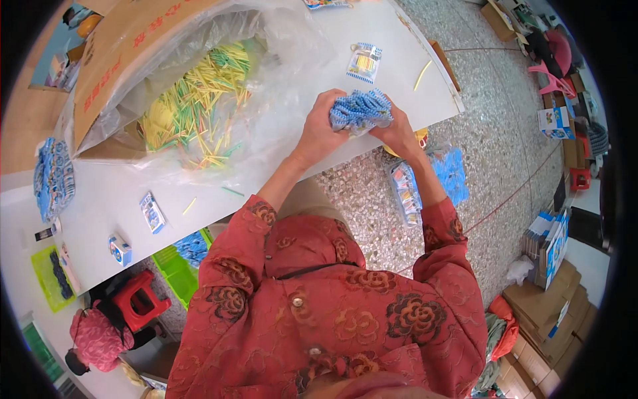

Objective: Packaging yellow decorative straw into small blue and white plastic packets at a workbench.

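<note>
Between my two hands is a stack of small blue-and-white packets with zigzag edges, held just over the near edge of the white table. My left hand is wrapped round its left side and my right hand grips its right side. Just beyond the stack a single clear packet with blue striped ends lies flat on the table. Left of my hands, a carton lined with clear plastic lies on its side, spilling many thin yellow and green sticks.
A blue bundle of packets, a small box and a flat packet rest on the table's left part. Below its edge are a green crate and a red stool. A clear bag of packets sits right of my legs.
</note>
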Demonstrator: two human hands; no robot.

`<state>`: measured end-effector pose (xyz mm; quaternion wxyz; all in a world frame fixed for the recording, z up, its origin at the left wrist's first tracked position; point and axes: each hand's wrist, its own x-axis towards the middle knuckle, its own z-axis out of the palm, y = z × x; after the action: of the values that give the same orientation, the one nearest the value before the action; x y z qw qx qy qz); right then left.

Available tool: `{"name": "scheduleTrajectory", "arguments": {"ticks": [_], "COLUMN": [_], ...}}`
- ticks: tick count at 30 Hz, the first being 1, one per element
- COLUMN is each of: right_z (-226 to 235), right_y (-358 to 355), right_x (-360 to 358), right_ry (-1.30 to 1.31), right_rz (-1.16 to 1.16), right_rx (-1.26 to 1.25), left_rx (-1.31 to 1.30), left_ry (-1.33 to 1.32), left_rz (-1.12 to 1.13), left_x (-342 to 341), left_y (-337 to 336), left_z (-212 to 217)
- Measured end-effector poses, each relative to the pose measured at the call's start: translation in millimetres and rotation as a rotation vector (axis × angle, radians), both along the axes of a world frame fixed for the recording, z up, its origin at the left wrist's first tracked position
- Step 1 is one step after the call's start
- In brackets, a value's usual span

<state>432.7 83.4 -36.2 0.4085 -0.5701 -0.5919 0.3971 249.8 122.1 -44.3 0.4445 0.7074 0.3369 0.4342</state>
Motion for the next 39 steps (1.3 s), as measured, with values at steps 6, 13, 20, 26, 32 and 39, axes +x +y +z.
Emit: {"name": "scheduleTrajectory", "arguments": {"ticks": [6, 13, 20, 26, 32, 39], "right_z": [14, 6, 7, -15, -13, -18], "right_y": [-3, 13, 8, 6, 18, 24], "right_x": [-9, -9, -7, -35, -52, -54], "right_ry": [0.225, 0.142, 0.408, 0.493, 0.646, 0.417], "right_rz": [-0.025, 0.223, 0.286, 0.088, 0.16, 0.118], "right_rx": [0.002, -0.13, -0.068, 0.059, -0.023, 0.08], "left_rx": [0.023, -0.183, -0.248, -0.221, -0.154, -0.232], "left_ry": [0.003, 0.033, 0.052, 0.057, 0.092, 0.056], "left_rz": [-0.056, -0.117, -0.202, -0.18, -0.143, -0.089], "left_x": [-4, -26, -31, -28, -33, -30], "left_y": [-8, -8, -8, -7, -7, -8], "left_z": [21, 20, 9, 5, 1, -2]}}
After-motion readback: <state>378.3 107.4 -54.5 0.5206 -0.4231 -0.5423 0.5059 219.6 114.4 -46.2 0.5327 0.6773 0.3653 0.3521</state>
